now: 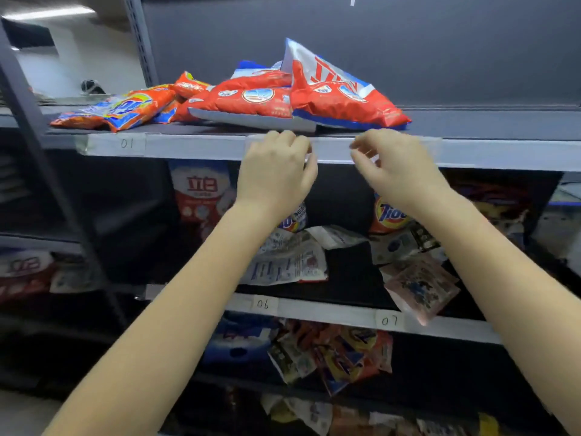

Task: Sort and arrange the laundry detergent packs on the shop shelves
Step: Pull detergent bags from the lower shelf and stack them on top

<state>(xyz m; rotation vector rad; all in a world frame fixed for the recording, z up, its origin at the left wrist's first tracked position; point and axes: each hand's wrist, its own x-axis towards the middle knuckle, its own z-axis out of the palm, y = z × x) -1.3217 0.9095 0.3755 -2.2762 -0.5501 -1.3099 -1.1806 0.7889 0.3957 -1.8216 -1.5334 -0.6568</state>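
Detergent packs, mixed brands, are held on several shelves and are not yet sorted; nearest, low in view, a jumbled heap of small packs (pixel 333 357) is seen on the shelf under the labels 06 and 07; above it, crumpled packs (pixel 289 262) lie flat, and one pale pack (pixel 421 289) overhangs the front edge by label 07, judged liable to slip off if the shelf is knocked; standing packs (pixel 201 193) are noted behind. Left hand (pixel 276 174) and right hand (pixel 393 168) are raised before the top shelf edge (pixel 195 146), fingers loosely curled, nothing gripped in either. Top shelf, label 01: orange packs (pixel 119 111) at the left, red packs (pixel 248 102) stacked in the middle, one red-and-white pack (pixel 339 96) propped on the pile; the stack is judged unstable, and a pull on a lower pack could bring the upper ones sliding forward over the lip. Surface: dark metal shelving with pale taped price strips and a grey back panel (pixel 408 42); room beyond at left: pale wall, ceiling strip light (pixel 50 12), blurred.
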